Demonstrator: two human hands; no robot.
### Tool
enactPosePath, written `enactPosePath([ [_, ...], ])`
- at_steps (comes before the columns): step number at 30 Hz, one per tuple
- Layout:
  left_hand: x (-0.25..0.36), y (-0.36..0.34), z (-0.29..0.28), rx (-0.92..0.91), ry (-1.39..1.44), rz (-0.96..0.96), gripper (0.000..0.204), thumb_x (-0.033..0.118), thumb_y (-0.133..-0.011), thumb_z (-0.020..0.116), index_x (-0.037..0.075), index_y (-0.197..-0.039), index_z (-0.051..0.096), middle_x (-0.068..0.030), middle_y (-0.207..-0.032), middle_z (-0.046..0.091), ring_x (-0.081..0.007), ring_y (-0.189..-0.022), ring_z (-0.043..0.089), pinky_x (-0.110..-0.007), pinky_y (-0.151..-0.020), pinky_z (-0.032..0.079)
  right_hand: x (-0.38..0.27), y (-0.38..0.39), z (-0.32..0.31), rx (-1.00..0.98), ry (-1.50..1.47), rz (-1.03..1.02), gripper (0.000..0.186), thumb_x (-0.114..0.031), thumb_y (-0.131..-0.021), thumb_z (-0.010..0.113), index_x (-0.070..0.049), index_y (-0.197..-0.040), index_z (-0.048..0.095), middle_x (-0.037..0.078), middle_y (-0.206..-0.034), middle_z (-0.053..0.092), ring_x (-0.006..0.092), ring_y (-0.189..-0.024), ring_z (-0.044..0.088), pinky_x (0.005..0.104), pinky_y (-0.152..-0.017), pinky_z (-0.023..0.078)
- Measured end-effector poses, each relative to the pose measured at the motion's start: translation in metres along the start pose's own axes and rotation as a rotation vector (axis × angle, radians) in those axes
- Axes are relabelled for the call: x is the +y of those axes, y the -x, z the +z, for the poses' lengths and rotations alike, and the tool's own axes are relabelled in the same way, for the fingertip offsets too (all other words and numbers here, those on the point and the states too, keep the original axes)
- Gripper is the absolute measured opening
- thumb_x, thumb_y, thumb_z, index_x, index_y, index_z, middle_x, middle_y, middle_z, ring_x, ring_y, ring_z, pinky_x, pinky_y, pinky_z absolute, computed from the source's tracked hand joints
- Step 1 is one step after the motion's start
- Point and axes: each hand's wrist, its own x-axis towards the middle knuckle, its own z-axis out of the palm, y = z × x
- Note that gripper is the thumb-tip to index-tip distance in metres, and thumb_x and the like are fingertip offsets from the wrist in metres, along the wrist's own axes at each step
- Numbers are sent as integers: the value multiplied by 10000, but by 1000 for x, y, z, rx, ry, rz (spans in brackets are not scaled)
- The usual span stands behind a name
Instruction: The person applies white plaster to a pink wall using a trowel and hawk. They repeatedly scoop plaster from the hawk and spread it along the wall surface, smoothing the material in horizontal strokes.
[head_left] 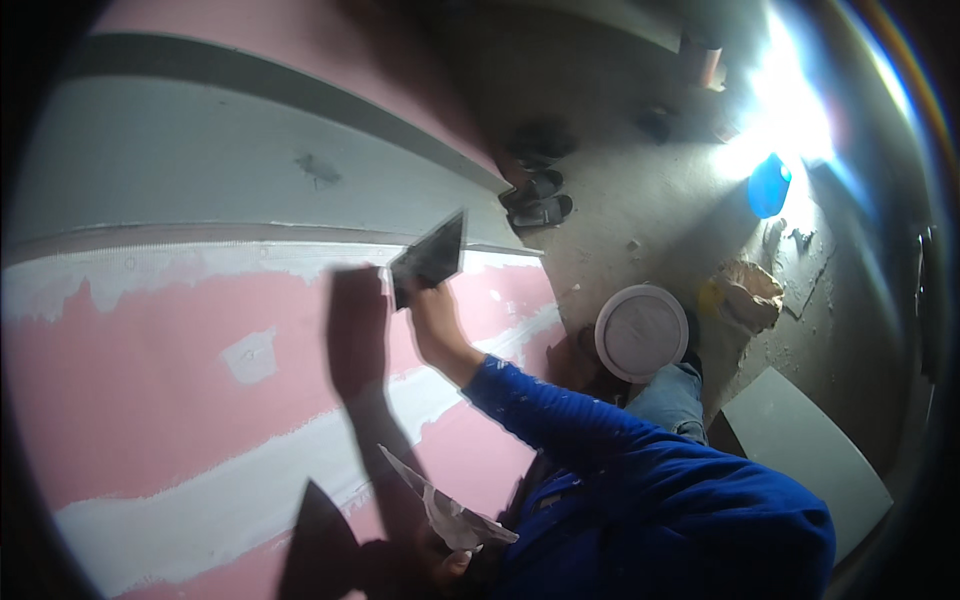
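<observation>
My right hand (432,310), in a blue sleeve, is closed round a wide drywall knife (440,252). Its dark blade is at the upper edge of a pink drywall panel (190,380), beside the corner trim. At the bottom, my left hand (452,568) is partly hidden in shadow and closed on a second broad blade, a putty knife (462,522) smeared with whitish compound. White compound covers the panel's upper edge, a patch (250,357) and a wide diagonal band (230,505). The shadows of arm and blades fall across the panel.
A round bucket (598,335) stands by my jeans-clad leg (672,398). Grey-green board (190,160) lies beyond the trim. On the floor are dark slippers (542,210), a blue container (768,188), a crumpled paper bag (752,298) and a loose board (810,450). A bright light glares beyond.
</observation>
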Motion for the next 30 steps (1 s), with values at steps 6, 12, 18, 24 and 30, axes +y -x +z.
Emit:
enactPosePath([
  [6, 4, 2, -10, -23, 18, -24, 422, 223, -894, 708, -26, -1220, 610, -88, -974, 715, -160, -845, 665, -302, -749, 510, 64, -75, -118, 225, 185, -54, 236, -162, -935, 522, 34, -1015, 627, 115, -909, 634, 199, -849, 567, 371, -749, 452],
  [12, 4, -1, -17, -56, 34, -53, 432, 223, -893, 712, -31, -1225, 605, -86, -974, 714, -156, -841, 663, -298, -746, 508, 84, -119, -158, 115, 290, 84, 198, -109, -928, 521, 8, -1036, 640, 76, -902, 647, 191, -765, 611, 344, -708, 505],
  [18, 0, 8, -21, -38, 103, -49, 441, 222, -892, 717, -36, -1231, 599, -85, -973, 713, -151, -836, 661, -295, -742, 505, 4, -164, -174, -202, -8, 586, 288, -142, -931, 485, 69, -1073, 620, 208, -1007, 713, 310, -938, 728, 423, -804, 622],
  [24, -1, 15, -18, -19, 127, -41, 451, 221, -890, 721, -40, -1236, 594, -84, -973, 712, -147, -832, 659, -292, -739, 503, -9, -189, -122, -52, -151, 721, 315, -114, -952, 488, 125, -1146, 559, 263, -1087, 669, 357, -955, 721, 431, -862, 632],
  [30, -1, 16, -15, -24, 145, -18, 461, 220, -889, 725, -45, -1241, 589, -83, -972, 711, -142, -827, 656, -288, -736, 500, -11, -210, -103, 32, -267, 721, 279, -67, -989, 485, 119, -1156, 609, 255, -1163, 662, 342, -1002, 710, 373, -876, 627],
])
